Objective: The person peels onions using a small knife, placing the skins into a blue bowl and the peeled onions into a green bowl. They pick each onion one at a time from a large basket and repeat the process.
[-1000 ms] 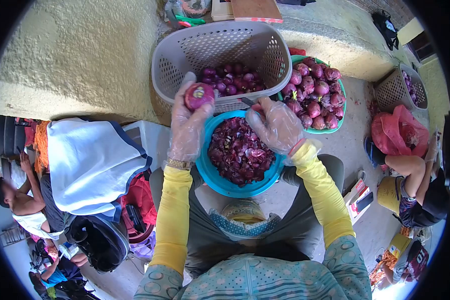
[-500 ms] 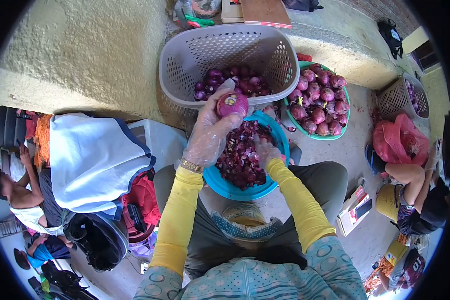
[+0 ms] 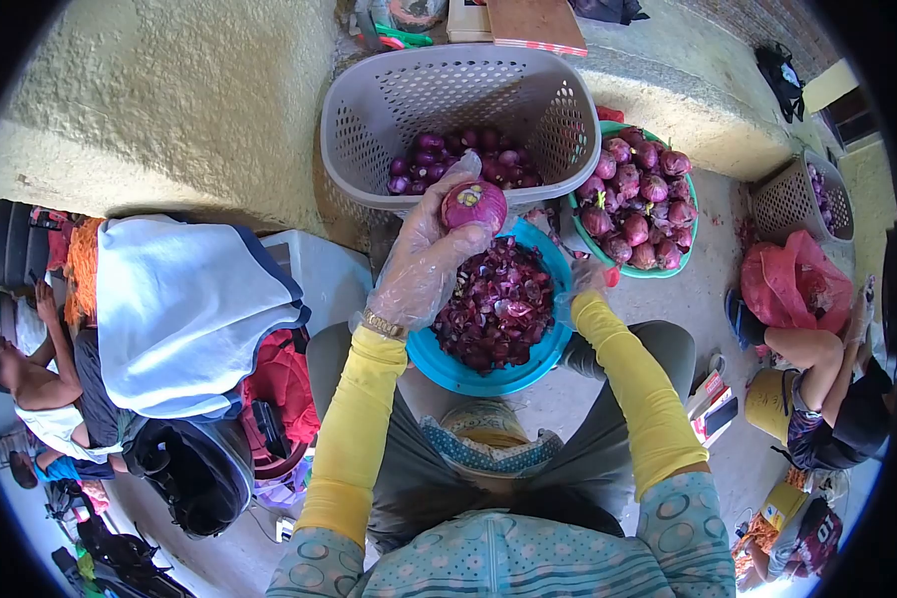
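My left hand (image 3: 424, 261), in a clear plastic glove, is wrapped round a purple onion (image 3: 474, 206) near the grey basket's front rim. A gloved right hand, mine (image 3: 588, 283), is closed at the right edge of a blue basin (image 3: 427, 367). From its grip sticks out the red end of a tool (image 3: 611, 276), the rest of which I cannot make out. Dark red onion skins and scraps (image 3: 496, 309) fill the basin. Peeled onions (image 3: 439, 159) lie inside the grey basket (image 3: 344, 179). Unpeeled onions (image 3: 625, 180) are heaped in a green basin (image 3: 690, 239).
A patterned sack-lined container (image 3: 488, 439) stands between my knees. Left is a white and blue cloth (image 3: 194, 309) beside a black bag (image 3: 194, 478). People sit at both sides. Toward the right are another grey basket (image 3: 782, 204) and a red plastic bag (image 3: 792, 284).
My right hand has moved right, from over the onion skins to the basin's edge near the green basin. My left hand still holds the onion, shifted slightly right.
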`<state>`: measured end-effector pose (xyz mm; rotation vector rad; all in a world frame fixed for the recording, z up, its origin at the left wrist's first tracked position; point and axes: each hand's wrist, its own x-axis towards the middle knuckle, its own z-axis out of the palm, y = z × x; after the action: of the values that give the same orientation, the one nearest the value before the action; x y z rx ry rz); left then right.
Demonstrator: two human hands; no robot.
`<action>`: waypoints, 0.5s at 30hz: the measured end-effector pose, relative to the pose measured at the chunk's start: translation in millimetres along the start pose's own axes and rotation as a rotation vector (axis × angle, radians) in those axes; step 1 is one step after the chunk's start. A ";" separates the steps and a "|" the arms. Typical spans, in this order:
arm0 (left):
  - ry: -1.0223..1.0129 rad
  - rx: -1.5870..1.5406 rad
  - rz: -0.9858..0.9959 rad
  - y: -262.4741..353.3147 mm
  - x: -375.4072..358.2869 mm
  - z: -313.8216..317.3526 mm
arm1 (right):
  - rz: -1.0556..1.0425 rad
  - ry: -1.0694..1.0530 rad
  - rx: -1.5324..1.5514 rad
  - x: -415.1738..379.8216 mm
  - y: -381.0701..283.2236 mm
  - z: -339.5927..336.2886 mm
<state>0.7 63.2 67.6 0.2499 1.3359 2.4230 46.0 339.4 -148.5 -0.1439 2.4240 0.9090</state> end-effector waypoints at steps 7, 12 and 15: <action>0.022 -0.032 -0.010 2.3 0.6 -1.7 | -0.437 -0.142 0.444 -57.3 51.4 -122.4; 0.032 -0.002 0.040 0.0 3.1 -4.3 | -0.822 0.075 1.254 -100.4 122.1 -143.5; 0.047 0.005 0.018 0.2 2.2 -3.4 | -0.855 0.026 1.809 -143.1 136.2 -190.0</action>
<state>-2.5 61.4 65.9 0.2092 1.3655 2.4552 43.5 310.4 124.0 -0.3984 1.9296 -1.5957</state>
